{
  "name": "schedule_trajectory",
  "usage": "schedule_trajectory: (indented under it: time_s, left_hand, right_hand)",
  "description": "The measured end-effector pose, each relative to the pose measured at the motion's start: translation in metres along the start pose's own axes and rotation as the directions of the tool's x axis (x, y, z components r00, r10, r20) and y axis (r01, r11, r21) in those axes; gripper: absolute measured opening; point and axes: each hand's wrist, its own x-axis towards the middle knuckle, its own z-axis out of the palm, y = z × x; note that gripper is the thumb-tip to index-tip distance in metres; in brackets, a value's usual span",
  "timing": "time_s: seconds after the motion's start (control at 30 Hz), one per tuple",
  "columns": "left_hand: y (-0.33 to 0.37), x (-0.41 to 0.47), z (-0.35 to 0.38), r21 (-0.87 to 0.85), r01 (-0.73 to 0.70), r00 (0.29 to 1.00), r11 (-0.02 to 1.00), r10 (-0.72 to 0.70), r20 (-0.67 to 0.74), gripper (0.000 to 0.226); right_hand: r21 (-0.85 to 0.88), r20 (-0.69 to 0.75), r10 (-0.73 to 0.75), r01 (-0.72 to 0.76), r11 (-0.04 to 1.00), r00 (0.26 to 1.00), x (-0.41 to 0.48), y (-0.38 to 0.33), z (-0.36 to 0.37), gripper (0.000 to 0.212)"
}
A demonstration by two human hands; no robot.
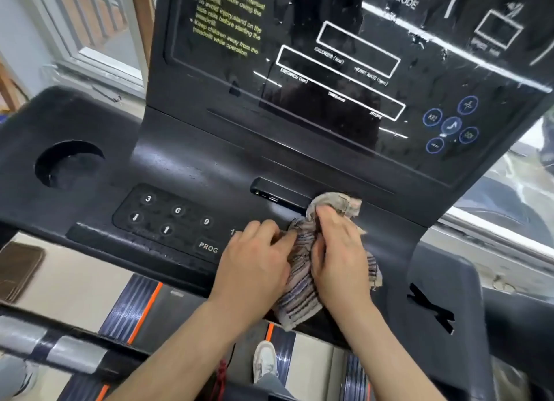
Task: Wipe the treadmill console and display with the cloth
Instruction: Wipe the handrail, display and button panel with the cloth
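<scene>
Head view: you stand at the treadmill with both hands on the striped cloth (pixel 302 281), which lies bunched on the lower right of the console (pixel 180 167). Its long axis runs from the console's near edge, where its tail hangs over, away from you to the dark port recess (pixel 275 194).

Your right hand (pixel 338 257) lies on top of the cloth with fingers curled into the bunch, gripping it. Your left hand (pixel 254 266) sits just beside it, fingertips bent against the cloth's left edge. The thumb is hidden, so it cannot be told whether that hand pinches the cloth or only steadies it.

The display (pixel 329 71) rises beyond and above the fingers of both hands, tilted toward you and flecked with pale marks. By these pictures it looks unwiped, so the task appears early. The number keypad (pixel 168 215) lies left of the cloth, nearer your left hand. The blue round buttons (pixel 449 125) sit up and to the right, nearer your right hand. Any sweep to the screen likely goes forward and upward, led by the right hand.
</scene>
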Motion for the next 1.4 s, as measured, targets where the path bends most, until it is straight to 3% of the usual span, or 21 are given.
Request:
schedule_trajectory:
  time_s: [0.13, 0.27, 0.4, 0.53, 0.67, 0.77, 0.87, 1.0, 1.1, 1.23, 1.27, 1.4]
  left_hand:
    - [0.000, -0.009, -0.002, 0.015, 0.018, 0.999, 1.000, -0.018, -0.027, 0.044]
    - [-0.031, -0.014, -0.022, 0.054, 0.167, 0.979, 0.984, -0.159, -0.127, 0.042]
    - [-0.077, -0.013, -0.055, 0.187, 0.391, 0.907, 0.901, -0.343, -0.245, 0.036]
    - [-0.085, -0.005, -0.066, 0.131, 0.576, 0.810, 0.807, -0.541, -0.225, 0.022]
    - [-0.057, 0.000, -0.047, 0.197, 0.394, 0.915, 0.898, -0.362, -0.179, 0.032]
    - [-0.029, 0.009, -0.017, 0.275, 0.270, 0.962, 0.923, -0.250, -0.107, 0.048]
    - [-0.032, 0.016, -0.005, 0.257, 0.277, 0.958, 0.926, -0.247, -0.143, 0.049]
    - [-0.054, 0.033, -0.012, 0.143, 0.300, 0.939, 0.943, -0.265, -0.221, 0.049]
    - [-0.061, 0.049, -0.021, -0.091, 0.195, 0.918, 0.976, -0.215, -0.333, 0.047]
    - [-0.063, 0.051, -0.025, -0.413, 0.170, 0.850, 0.895, -0.345, -0.398, 0.025]
    - [-0.061, 0.051, -0.023, -0.396, 0.175, 0.854, 0.902, -0.338, -0.394, 0.019]
    - [-0.063, 0.058, -0.014, -0.186, 0.124, 0.932, 0.975, -0.179, -0.315, 0.032]
  right_hand:
    - [0.030, 0.024, 0.045, -0.045, 0.999, 0.999, -0.032, -0.010, -0.003, 0.046]
    - [0.037, 0.069, -0.093, 0.091, 0.995, 0.993, -0.006, -0.051, 0.019, 0.048]
    - [0.022, 0.230, -0.253, 0.255, 0.967, 0.940, 0.037, -0.115, 0.062, 0.052]
    - [-0.035, 0.262, -0.245, 0.263, 0.964, 0.933, 0.054, -0.139, 0.076, 0.048]
    - [-0.047, 0.226, -0.232, 0.249, 0.967, 0.946, 0.020, -0.103, 0.042, 0.047]
    - [-0.071, 0.103, -0.042, 0.049, 0.996, 0.994, -0.017, -0.052, 0.003, 0.041]
    - [-0.106, 0.087, 0.063, -0.053, 0.993, 0.994, -0.024, -0.033, -0.007, 0.039]
    - [-0.056, 0.101, -0.054, 0.060, 0.997, 0.993, -0.004, -0.066, 0.009, 0.028]
    - [0.044, 0.134, -0.111, 0.106, 0.993, 0.985, 0.003, -0.084, 0.015, 0.022]
    - [0.195, 0.076, -0.086, 0.070, 0.978, 0.993, 0.004, -0.089, 0.016, 0.023]
    - [0.206, 0.080, -0.080, 0.062, 0.977, 0.994, 0.005, -0.089, 0.017, 0.021]
    - [0.170, 0.129, -0.055, 0.032, 0.985, 0.990, 0.006, -0.086, 0.021, 0.020]
